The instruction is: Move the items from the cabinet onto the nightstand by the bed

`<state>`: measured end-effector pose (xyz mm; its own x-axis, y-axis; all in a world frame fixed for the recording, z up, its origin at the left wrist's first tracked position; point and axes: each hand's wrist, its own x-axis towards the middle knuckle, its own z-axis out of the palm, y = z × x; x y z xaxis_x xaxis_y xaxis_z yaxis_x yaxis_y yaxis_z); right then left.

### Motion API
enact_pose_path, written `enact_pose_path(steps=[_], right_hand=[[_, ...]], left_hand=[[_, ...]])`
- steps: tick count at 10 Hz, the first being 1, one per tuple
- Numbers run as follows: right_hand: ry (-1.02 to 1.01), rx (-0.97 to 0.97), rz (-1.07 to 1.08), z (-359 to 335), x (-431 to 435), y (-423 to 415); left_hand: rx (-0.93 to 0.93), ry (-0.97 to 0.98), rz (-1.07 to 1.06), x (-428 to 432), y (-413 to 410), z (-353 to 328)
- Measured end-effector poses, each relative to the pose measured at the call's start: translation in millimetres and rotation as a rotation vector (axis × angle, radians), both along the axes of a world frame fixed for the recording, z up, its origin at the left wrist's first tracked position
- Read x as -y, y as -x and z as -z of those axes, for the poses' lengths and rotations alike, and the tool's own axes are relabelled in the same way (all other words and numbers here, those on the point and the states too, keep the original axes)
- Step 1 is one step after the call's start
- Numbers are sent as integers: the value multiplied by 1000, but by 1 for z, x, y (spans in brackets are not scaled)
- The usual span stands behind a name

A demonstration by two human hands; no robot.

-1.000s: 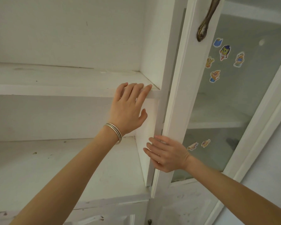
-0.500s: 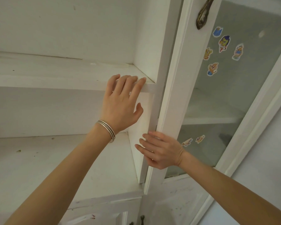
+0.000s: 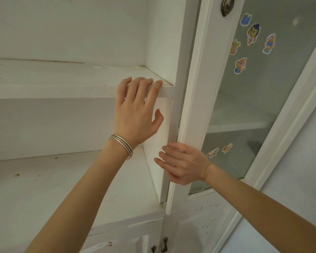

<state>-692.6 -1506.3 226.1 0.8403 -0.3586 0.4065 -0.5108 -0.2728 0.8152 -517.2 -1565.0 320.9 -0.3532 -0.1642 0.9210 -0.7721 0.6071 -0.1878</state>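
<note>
Cabinet shelves show no items, apparently cleared. The left hand rests flat, fingers spread and holding nothing, on the upper shelf's front edge near its right corner, likely for balance. The right hand curls around the glass door edge, seemingly steadying it.

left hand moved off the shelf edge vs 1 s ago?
No. The left hand keeps its fingers draped over the front edge of the upper shelf, near the right corner, just as before; only the camera shifted.
</note>
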Motion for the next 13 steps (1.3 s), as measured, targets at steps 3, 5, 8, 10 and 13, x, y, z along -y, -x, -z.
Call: enact_pose_path(steps=[3,5,8,10,13], right_hand=[[5,13,29,-1,12,-1],[19,0,53,0,21,1],[40,-7,41,4,26,5],[-8,-40,150,-3,17,-2],[-190,180,173,-28,-23,-23]], left_hand=[[-25,21,28,2,0,1],[-37,25,21,5,2,3],[-53,17,46,7,2,4],[-8,-51,35,-2,-1,0],[211,-257,53,-23,-33,-22]])
